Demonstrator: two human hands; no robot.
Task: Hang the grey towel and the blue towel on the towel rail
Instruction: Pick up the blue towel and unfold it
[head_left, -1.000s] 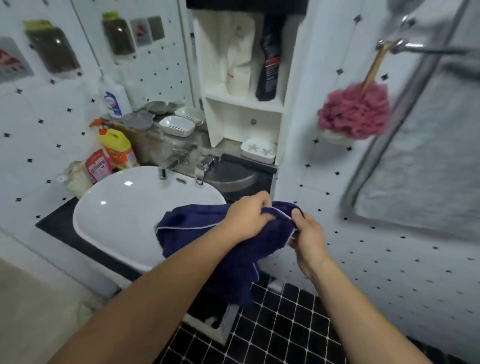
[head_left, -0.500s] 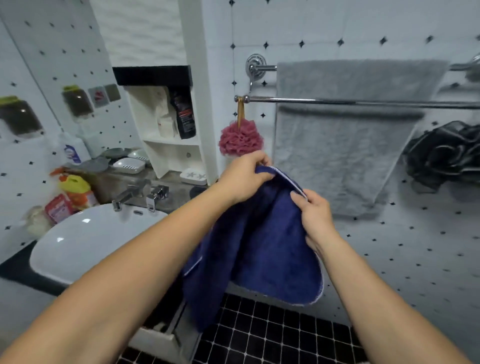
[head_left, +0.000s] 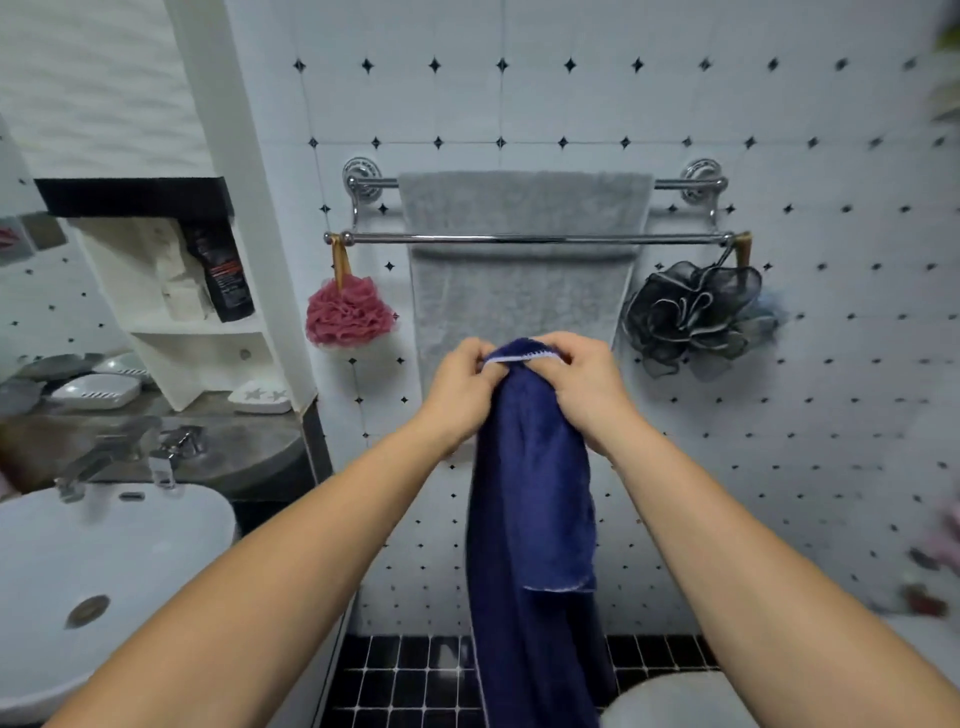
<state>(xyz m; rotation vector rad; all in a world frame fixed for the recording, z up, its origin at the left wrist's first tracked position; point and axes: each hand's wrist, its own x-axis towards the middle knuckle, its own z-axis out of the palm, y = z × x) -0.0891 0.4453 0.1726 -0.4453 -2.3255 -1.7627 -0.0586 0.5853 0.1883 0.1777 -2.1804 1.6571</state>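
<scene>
The grey towel (head_left: 522, 280) hangs over the back bar of the chrome double towel rail (head_left: 530, 239) on the tiled wall; the front bar is bare. Below the rail, the blue towel (head_left: 530, 499) hangs straight down in a long bunch. My left hand (head_left: 462, 387) and my right hand (head_left: 584, 384) both pinch its white-stitched top edge, close together, in front of the grey towel's lower part.
A pink bath puff (head_left: 348, 312) hangs from the rail's left end, a grey one (head_left: 693, 312) from its right end. A white basin (head_left: 98, 571) with taps sits at the left, white shelves (head_left: 197, 322) behind it. Black floor tiles (head_left: 410, 675) lie below.
The view has swung from the basin to face the rail squarely. Both hands have raised the blue towel and drawn together on its top edge; it now hangs long and narrow.
</scene>
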